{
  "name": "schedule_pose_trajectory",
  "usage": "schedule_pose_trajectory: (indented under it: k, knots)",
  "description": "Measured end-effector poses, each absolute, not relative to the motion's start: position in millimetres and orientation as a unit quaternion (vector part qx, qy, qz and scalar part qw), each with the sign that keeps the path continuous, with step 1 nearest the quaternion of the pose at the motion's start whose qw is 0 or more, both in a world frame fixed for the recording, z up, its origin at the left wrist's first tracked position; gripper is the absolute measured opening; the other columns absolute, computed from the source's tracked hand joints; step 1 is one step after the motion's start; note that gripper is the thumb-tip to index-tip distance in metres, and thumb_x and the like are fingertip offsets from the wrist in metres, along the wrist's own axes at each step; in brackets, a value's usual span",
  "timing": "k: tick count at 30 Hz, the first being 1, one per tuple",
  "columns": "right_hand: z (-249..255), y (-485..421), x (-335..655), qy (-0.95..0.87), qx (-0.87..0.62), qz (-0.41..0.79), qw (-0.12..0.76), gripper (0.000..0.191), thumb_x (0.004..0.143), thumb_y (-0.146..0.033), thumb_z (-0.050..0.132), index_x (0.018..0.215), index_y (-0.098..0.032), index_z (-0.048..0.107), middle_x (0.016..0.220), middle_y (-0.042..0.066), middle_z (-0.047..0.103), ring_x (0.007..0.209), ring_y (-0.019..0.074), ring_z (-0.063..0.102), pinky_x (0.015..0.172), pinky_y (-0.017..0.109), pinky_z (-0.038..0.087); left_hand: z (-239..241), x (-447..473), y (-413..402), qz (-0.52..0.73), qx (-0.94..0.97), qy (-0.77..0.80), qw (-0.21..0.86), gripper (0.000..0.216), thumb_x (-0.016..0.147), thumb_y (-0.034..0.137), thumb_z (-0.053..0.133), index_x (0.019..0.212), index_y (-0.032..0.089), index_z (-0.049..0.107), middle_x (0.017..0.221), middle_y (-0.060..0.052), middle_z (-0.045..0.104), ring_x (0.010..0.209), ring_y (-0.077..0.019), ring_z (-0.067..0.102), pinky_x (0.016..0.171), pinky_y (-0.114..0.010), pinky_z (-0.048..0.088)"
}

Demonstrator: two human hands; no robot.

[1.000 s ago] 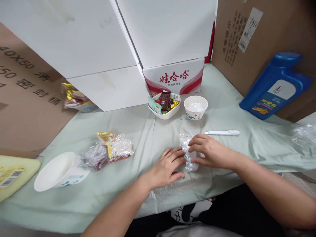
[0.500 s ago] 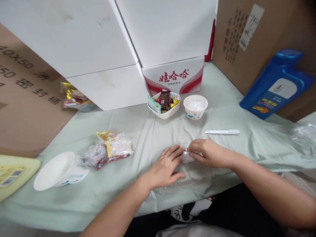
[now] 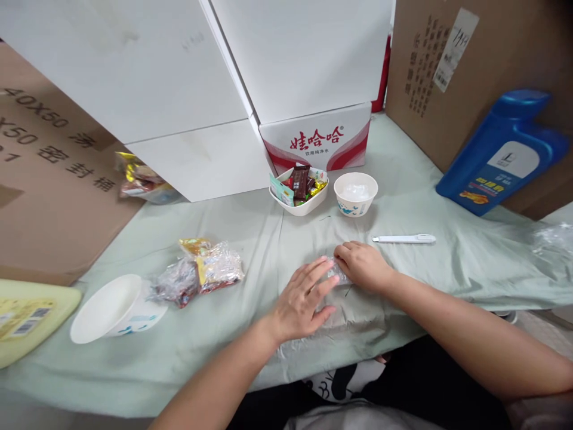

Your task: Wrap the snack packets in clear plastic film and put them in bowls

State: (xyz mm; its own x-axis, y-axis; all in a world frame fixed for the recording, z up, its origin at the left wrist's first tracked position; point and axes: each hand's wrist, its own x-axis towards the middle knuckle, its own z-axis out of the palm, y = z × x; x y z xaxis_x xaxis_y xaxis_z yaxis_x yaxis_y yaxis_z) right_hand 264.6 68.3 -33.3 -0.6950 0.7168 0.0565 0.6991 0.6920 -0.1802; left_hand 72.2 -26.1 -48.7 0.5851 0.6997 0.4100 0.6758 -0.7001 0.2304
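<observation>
My right hand (image 3: 362,266) is closed around a crumpled piece of clear plastic wrap (image 3: 333,272) on the pale green cloth (image 3: 250,239). Only a small edge of the wrap shows by the fingers. My left hand (image 3: 303,299) lies flat on the cloth just left of it, fingers stretched out and apart, fingertips touching the wrap. A thin sheet of clear film lies under the left hand near the table's front edge.
A white dish of wrapped sweets (image 3: 299,190) and a paper bowl (image 3: 355,193) stand behind the hands; a white pen-like tool (image 3: 403,239) lies right. Wrapped snacks (image 3: 200,272) and a tipped white bowl (image 3: 111,307) lie left. Cardboard and white boxes stand behind, a blue jug (image 3: 501,155) far right.
The right hand has gathered the long strip of plastic wrap into a small bunch and closed over it. The left hand shifted slightly forward and stayed flat.
</observation>
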Motion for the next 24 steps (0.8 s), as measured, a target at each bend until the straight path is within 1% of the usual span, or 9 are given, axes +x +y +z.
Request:
schedule_pose_trajectory:
  k: [2, 4, 6, 8, 12, 17, 19, 21, 24]
  knots:
    - [-32, 73, 269, -0.916, -0.389, 0.067, 0.071, 0.019, 0.096, -0.023, 0.048, 0.094, -0.015, 0.066, 0.092, 0.009, 0.068, 0.088, 0.0227, 0.061, 0.077, 0.031, 0.042, -47, 73, -25, 0.183, 0.904, 0.385, 0.044, 0.054, 0.090, 0.034, 0.057, 0.139, 0.019, 0.041, 0.144, -0.015, 0.049, 0.140, -0.0305, 0.037, 0.111, -0.052, 0.035]
    - [-30, 79, 276, -0.906, -0.406, 0.048, 0.110, 0.019, 0.093, -0.016, 0.049, 0.094, -0.014, 0.067, 0.096, 0.012, 0.067, 0.092, 0.0244, 0.059, 0.081, 0.033, 0.043, -46, 74, -24, 0.132, 0.906, 0.395, 0.072, 0.052, 0.091, 0.038, 0.056, 0.138, 0.019, 0.045, 0.142, -0.013, 0.052, 0.138, -0.0290, 0.041, 0.112, -0.051, 0.034]
    - [-26, 83, 284, -0.895, -0.409, 0.044, 0.172, 0.022, 0.089, -0.008, 0.049, 0.098, -0.013, 0.068, 0.102, 0.013, 0.067, 0.096, 0.0252, 0.058, 0.087, 0.036, 0.044, -46, 74, -23, 0.117, 0.904, 0.403, 0.085, 0.049, 0.091, 0.039, 0.056, 0.135, 0.019, 0.048, 0.142, -0.012, 0.052, 0.137, -0.0280, 0.042, 0.113, -0.050, 0.033]
    - [-23, 81, 290, -0.911, -0.345, 0.085, 0.207, 0.024, 0.086, -0.007, 0.051, 0.103, -0.014, 0.069, 0.108, 0.012, 0.067, 0.100, 0.0243, 0.059, 0.091, 0.037, 0.045, -46, 73, -23, 0.119, 0.903, 0.403, 0.091, 0.048, 0.092, 0.039, 0.055, 0.135, 0.018, 0.049, 0.143, -0.013, 0.051, 0.138, -0.0277, 0.041, 0.113, -0.050, 0.033]
    - [-23, 67, 290, -0.953, -0.195, 0.177, 0.151, 0.026, 0.083, -0.011, 0.060, 0.107, -0.015, 0.068, 0.112, 0.011, 0.069, 0.107, 0.0225, 0.060, 0.096, 0.037, 0.046, -47, 72, -22, 0.129, 0.900, 0.403, 0.108, 0.051, 0.090, 0.039, 0.057, 0.136, 0.018, 0.048, 0.141, -0.013, 0.053, 0.139, -0.0285, 0.040, 0.114, -0.051, 0.032]
    - [-24, 64, 284, -0.945, -0.218, 0.221, 0.108, 0.022, 0.083, -0.011, 0.061, 0.103, -0.014, 0.070, 0.109, 0.011, 0.071, 0.105, 0.0233, 0.062, 0.096, 0.037, 0.046, -47, 75, -21, 0.157, 0.898, 0.399, 0.099, 0.044, 0.091, 0.034, 0.056, 0.132, 0.018, 0.051, 0.136, -0.012, 0.057, 0.134, -0.0280, 0.046, 0.110, -0.050, 0.039]
    - [-26, 68, 285, -0.934, -0.223, 0.249, 0.127, 0.024, 0.082, -0.012, 0.062, 0.104, -0.016, 0.070, 0.109, 0.010, 0.071, 0.105, 0.0228, 0.062, 0.095, 0.036, 0.047, -46, 78, -20, 0.182, 0.890, 0.410, 0.082, 0.032, 0.093, 0.026, 0.053, 0.123, 0.019, 0.057, 0.127, -0.010, 0.063, 0.127, -0.0260, 0.052, 0.105, -0.047, 0.045]
    - [-29, 72, 286, -0.915, -0.252, 0.268, 0.162, 0.024, 0.083, -0.013, 0.061, 0.105, -0.015, 0.069, 0.107, 0.010, 0.071, 0.103, 0.0220, 0.063, 0.094, 0.034, 0.047, -45, 81, -20, 0.197, 0.877, 0.433, 0.064, 0.022, 0.093, 0.019, 0.049, 0.110, 0.020, 0.063, 0.112, -0.008, 0.068, 0.114, -0.0234, 0.060, 0.098, -0.043, 0.051]
    - [-35, 75, 286, -0.887, -0.323, 0.258, 0.205, 0.016, 0.086, -0.013, 0.057, 0.097, -0.013, 0.069, 0.099, 0.011, 0.070, 0.095, 0.0209, 0.063, 0.088, 0.033, 0.047, -38, 81, -15, 0.164, 0.866, 0.471, 0.038, 0.018, 0.091, 0.014, 0.049, 0.097, 0.020, 0.065, 0.092, -0.006, 0.069, 0.093, -0.0222, 0.063, 0.083, -0.038, 0.056]
